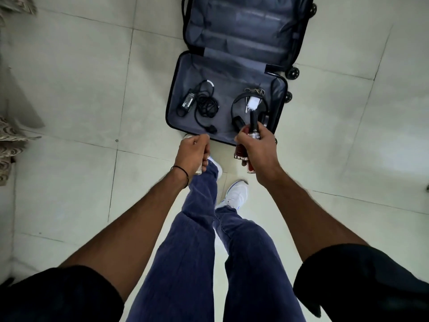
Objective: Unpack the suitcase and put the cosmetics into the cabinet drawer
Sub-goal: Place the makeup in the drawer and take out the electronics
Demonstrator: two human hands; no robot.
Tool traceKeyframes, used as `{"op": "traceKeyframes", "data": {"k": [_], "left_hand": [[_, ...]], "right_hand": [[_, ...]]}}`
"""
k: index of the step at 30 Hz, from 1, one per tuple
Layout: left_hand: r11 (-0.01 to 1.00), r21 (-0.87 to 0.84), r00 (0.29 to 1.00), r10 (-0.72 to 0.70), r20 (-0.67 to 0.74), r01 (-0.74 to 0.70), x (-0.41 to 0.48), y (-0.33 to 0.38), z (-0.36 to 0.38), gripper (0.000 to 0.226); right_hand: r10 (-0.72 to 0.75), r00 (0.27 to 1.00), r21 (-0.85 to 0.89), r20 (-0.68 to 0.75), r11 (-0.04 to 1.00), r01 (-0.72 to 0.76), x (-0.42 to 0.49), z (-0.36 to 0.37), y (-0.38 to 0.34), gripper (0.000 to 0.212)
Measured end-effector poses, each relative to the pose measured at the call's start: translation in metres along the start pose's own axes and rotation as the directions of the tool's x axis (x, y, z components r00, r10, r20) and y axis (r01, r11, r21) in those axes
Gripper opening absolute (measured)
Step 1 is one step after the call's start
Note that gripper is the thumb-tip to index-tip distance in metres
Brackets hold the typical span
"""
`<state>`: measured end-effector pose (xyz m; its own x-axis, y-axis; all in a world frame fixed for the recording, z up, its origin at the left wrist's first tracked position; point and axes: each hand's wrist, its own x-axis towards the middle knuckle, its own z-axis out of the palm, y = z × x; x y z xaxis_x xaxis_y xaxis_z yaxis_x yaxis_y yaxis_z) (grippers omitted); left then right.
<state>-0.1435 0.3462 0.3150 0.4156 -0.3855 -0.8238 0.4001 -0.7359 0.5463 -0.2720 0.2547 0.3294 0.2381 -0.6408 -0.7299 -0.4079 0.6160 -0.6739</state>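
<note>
While I stand at the near edge of the open suitcase, my right hand grips dark-red bottles; left hand curls round a pale item, unidentifiable.

Black suitcase, grey lining, dark red bottles, blue trousers, white shoes.

Soft, even light on your wide-angle view, a little hazy all over.
Your floor is brightest at the right and between your legs, with a grey shadow at the left edge. The suitcase lining reads dim and flat. Tile joints bow toward the frame edges. Your right hand looks slightly smeared, and your black sleeves at the bottom show no detail.
</note>
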Motion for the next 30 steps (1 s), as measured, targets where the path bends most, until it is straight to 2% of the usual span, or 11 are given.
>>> {"op": "traceKeyframes", "data": {"k": [8,15,17,21,24,30], "left_hand": [[0.991,-0.091,0.994,0.102,0.038,-0.098,-0.153,-0.005,0.012,0.036],[0.982,-0.032,0.952,0.188,0.240,-0.186,-0.304,-0.036,0.019,0.038],[0.972,0.002,0.920,0.220,0.325,-0.233,-0.343,-0.049,0.026,0.038],[0.958,0.042,0.842,0.227,0.490,-0.283,-0.429,-0.084,0.052,0.038],[0.942,0.114,0.745,0.172,0.644,-0.317,-0.488,-0.105,0.083,0.040],[0.852,0.260,0.601,0.077,0.796,-0.454,-0.599,-0.158,0.172,0.035]], "right_hand": [[-0.116,0.993,0.049,-0.017,0.992,0.117,-0.153,-0.067,-0.005,0.016],[-0.197,0.973,0.114,-0.124,0.971,0.211,-0.340,-0.121,0.012,0.013],[-0.238,0.952,0.135,-0.192,0.955,0.266,-0.395,-0.136,0.027,0.014],[-0.228,0.903,0.189,-0.364,0.932,0.311,-0.502,-0.162,0.078,0.012],[-0.183,0.849,0.256,-0.496,0.903,0.345,-0.565,-0.188,0.122,0.012],[-0.086,0.724,0.371,-0.685,0.813,0.448,-0.667,-0.268,0.210,0.012]]}}
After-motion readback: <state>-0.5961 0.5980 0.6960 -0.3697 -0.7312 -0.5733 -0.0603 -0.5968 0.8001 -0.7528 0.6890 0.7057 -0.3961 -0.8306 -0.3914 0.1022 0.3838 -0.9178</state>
